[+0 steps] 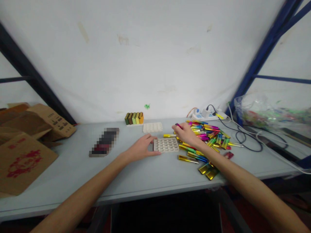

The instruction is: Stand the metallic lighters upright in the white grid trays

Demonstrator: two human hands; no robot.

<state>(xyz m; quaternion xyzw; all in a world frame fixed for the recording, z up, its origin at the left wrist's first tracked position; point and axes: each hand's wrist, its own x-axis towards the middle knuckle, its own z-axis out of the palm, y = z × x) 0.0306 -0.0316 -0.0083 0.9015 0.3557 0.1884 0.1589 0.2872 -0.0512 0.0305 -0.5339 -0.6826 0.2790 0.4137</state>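
Observation:
My left hand (141, 149) holds a white tray with round holes (166, 145) by its left end, thumb along the near edge and fingers at the far corner. Over the right side of that tray, my right hand (185, 133) pinches a small, shiny purple lighter (178, 125), mostly hidden by the fingers. A loose heap of shiny metallic lighters (218, 139) in gold, blue, red, green and pink lies beside and under my right forearm. One gold lighter (169, 136) rests just behind the tray.
Behind stands a second white holed tray (152, 127), next to an upright block of lighters (134, 118). Cardboard boxes (29, 158) fill the left end; a pixelated object (104, 142) lies nearby. A power strip (206, 115), cables (243, 134) and plastic bags (267, 110) are at right.

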